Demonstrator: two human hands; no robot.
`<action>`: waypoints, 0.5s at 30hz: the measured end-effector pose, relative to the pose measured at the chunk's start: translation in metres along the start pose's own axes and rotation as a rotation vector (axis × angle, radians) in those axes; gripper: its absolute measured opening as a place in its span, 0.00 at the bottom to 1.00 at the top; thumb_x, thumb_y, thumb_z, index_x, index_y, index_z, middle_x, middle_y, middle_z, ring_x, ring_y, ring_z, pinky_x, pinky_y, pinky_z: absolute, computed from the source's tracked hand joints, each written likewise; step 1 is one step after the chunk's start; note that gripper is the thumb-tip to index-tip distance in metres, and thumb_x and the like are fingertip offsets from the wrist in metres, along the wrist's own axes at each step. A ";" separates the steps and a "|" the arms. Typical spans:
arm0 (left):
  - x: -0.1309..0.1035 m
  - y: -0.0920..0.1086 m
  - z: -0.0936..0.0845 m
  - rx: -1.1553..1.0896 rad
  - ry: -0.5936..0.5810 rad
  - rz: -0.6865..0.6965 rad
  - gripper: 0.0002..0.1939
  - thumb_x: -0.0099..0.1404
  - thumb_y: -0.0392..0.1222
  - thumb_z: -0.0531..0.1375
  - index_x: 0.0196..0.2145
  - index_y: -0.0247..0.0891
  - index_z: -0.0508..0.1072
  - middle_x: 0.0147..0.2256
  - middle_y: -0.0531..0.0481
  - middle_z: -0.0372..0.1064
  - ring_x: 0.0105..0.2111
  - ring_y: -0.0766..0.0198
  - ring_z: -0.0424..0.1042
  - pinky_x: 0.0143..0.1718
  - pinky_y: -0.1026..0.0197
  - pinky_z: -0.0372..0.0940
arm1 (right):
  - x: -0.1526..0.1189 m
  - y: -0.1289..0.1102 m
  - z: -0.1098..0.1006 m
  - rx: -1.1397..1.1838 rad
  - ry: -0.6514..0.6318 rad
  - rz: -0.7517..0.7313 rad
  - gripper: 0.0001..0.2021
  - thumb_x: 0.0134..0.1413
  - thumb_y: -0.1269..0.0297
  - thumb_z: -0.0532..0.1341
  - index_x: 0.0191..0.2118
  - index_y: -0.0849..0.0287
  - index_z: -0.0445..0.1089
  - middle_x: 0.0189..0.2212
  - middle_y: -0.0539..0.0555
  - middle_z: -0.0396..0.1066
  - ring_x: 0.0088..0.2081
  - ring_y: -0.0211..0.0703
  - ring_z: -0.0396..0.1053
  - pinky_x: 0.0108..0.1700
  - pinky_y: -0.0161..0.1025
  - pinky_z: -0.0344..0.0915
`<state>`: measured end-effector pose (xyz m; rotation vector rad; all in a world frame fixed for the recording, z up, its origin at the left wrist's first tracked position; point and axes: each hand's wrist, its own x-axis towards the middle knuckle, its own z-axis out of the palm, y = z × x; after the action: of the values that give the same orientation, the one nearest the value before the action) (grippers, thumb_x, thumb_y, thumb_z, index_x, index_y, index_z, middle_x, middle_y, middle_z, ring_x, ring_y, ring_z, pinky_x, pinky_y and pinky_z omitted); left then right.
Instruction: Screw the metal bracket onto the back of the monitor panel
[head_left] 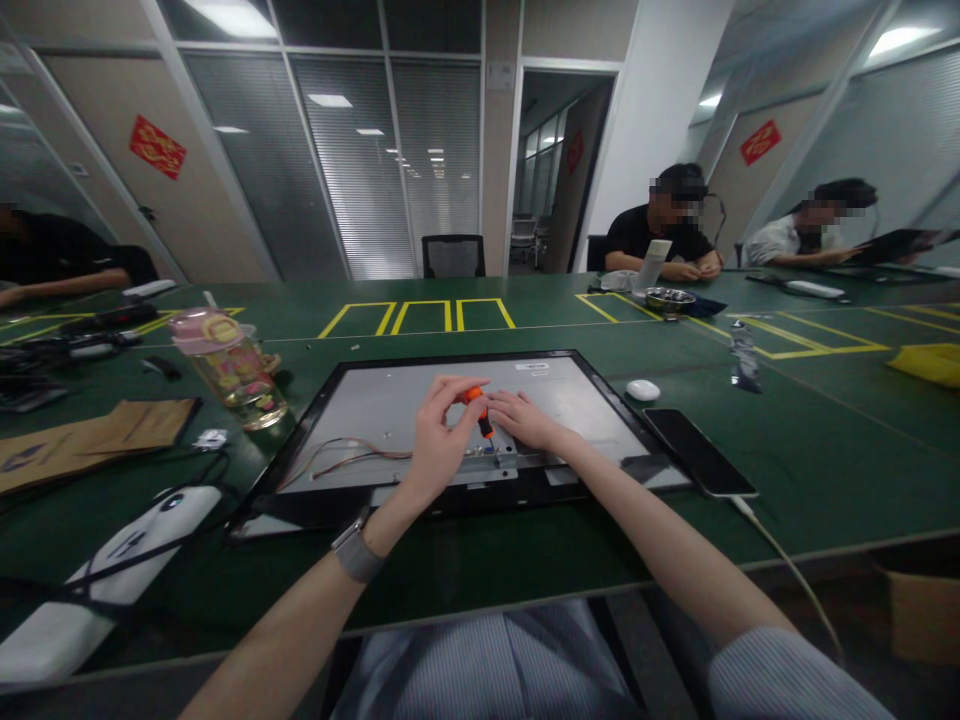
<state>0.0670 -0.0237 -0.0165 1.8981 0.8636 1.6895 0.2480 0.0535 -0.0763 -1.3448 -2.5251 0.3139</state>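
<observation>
A flat display panel (360,405) with a black frame and grey metal back lies on the green table in front of me. My left hand (444,430), a watch on its wrist, grips an orange and black screwdriver (484,425). The screwdriver tilts slightly, its tip down at a small metal bracket (504,460) near the panel's front edge. Just right of the screwdriver, my right hand (529,422) rests on the panel back with fingers stretched out. Thin wires (349,447) run left from the bracket area, partly hidden behind my left hand.
Left of the panel stand a pink-lidded bottle (232,375), brown paper bag (97,440) and white power bank-like device (112,580) with black cables. On the right lie a phone (697,450) on a cable and a white earbud case (643,390). Several people sit across the table.
</observation>
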 end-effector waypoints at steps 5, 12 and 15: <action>0.001 0.001 -0.001 -0.030 -0.034 -0.010 0.14 0.68 0.41 0.52 0.48 0.42 0.72 0.42 0.46 0.68 0.43 0.63 0.69 0.47 0.58 0.64 | 0.000 -0.002 -0.001 -0.016 0.002 0.002 0.20 0.67 0.60 0.42 0.60 0.52 0.58 0.63 0.56 0.53 0.64 0.53 0.47 0.60 0.63 0.43; 0.000 0.001 0.000 0.007 -0.006 0.024 0.10 0.64 0.41 0.58 0.42 0.40 0.74 0.36 0.49 0.66 0.38 0.65 0.68 0.42 0.61 0.64 | 0.000 0.000 0.000 -0.016 0.003 -0.008 0.21 0.67 0.59 0.42 0.60 0.53 0.58 0.63 0.56 0.53 0.64 0.53 0.46 0.61 0.62 0.43; 0.001 0.002 -0.001 0.017 0.001 0.033 0.10 0.65 0.42 0.56 0.42 0.40 0.75 0.38 0.48 0.66 0.39 0.65 0.67 0.42 0.62 0.64 | 0.000 0.001 0.001 -0.005 0.005 -0.009 0.21 0.67 0.58 0.42 0.60 0.53 0.58 0.63 0.57 0.53 0.64 0.53 0.47 0.61 0.62 0.42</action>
<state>0.0665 -0.0246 -0.0143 1.9328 0.8539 1.7072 0.2483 0.0542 -0.0774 -1.3343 -2.5286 0.3014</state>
